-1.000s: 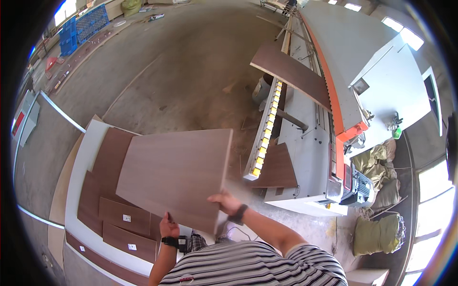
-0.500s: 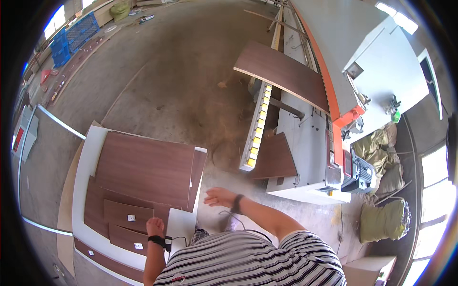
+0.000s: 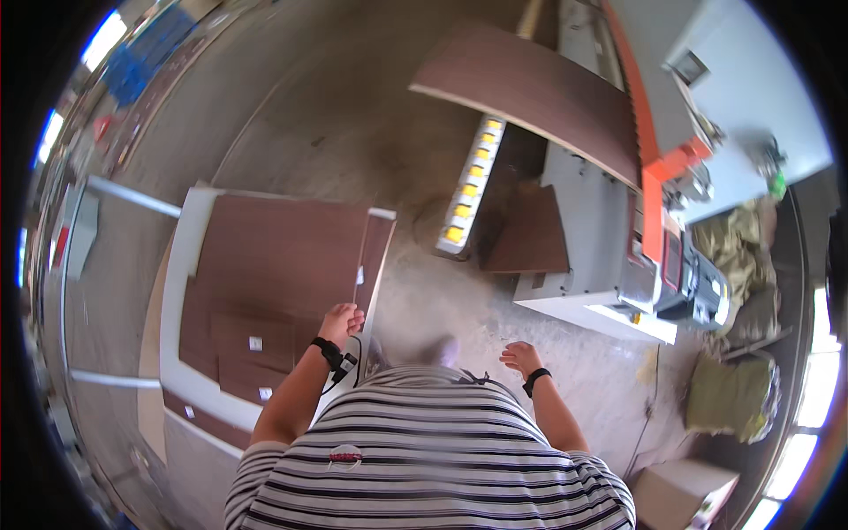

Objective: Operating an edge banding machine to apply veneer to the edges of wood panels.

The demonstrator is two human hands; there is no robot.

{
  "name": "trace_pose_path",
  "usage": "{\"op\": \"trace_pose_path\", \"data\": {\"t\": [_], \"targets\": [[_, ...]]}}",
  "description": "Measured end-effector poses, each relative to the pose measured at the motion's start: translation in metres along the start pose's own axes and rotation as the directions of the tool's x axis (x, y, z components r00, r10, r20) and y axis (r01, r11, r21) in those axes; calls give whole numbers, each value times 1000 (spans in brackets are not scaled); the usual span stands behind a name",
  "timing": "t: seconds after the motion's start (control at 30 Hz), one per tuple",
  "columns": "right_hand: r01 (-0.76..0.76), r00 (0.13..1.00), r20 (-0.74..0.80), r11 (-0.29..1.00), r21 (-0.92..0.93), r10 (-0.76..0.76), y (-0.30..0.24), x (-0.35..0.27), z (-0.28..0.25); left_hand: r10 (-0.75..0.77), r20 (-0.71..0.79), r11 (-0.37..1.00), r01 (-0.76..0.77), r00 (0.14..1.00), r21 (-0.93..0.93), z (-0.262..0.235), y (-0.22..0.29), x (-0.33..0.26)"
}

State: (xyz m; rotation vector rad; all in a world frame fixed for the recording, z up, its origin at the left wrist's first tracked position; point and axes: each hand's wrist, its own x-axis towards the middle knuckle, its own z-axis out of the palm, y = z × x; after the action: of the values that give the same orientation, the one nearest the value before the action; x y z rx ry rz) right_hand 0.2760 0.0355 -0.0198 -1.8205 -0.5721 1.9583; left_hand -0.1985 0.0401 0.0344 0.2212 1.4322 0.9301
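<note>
My left hand (image 3: 343, 323), loosely bent and seemingly holding nothing, hovers over the right edge of a stack of brown wood-grain panels. Whether its fingertips touch the narrow brown strip (image 3: 377, 243) there, I cannot tell. The biggest panel (image 3: 283, 256) lies on a white board (image 3: 196, 230), with smaller labelled panels (image 3: 256, 343) nearer me. To the right, my right hand (image 3: 521, 357) hangs over the floor in front of my body, fingers apart and holding nothing. Both wrists wear black bands.
A long brown panel (image 3: 530, 97) lies across a machine with an orange rail (image 3: 652, 177) and a yellow-roller support arm (image 3: 471, 185). Another brown panel (image 3: 533, 234) leans by its base. Sacks (image 3: 729, 393) and a box (image 3: 685, 490) stand at the right.
My view has turned and come nearer the machine. My left hand has moved up and right to the stack's edge; my right hand has swung away from the stack to the right.
</note>
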Motion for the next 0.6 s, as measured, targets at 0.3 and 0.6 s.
{"op": "trace_pose_path", "data": {"t": [0.3, 0.6], "targets": [[166, 986, -9, 982, 88, -166, 34, -26, -53, 246, 132, 962, -225, 960, -156, 126, 123, 62], [186, 950, -294, 947, 263, -105, 6, -58, -99, 297, 282, 931, -210, 912, -299, 223, 197, 90]]}}
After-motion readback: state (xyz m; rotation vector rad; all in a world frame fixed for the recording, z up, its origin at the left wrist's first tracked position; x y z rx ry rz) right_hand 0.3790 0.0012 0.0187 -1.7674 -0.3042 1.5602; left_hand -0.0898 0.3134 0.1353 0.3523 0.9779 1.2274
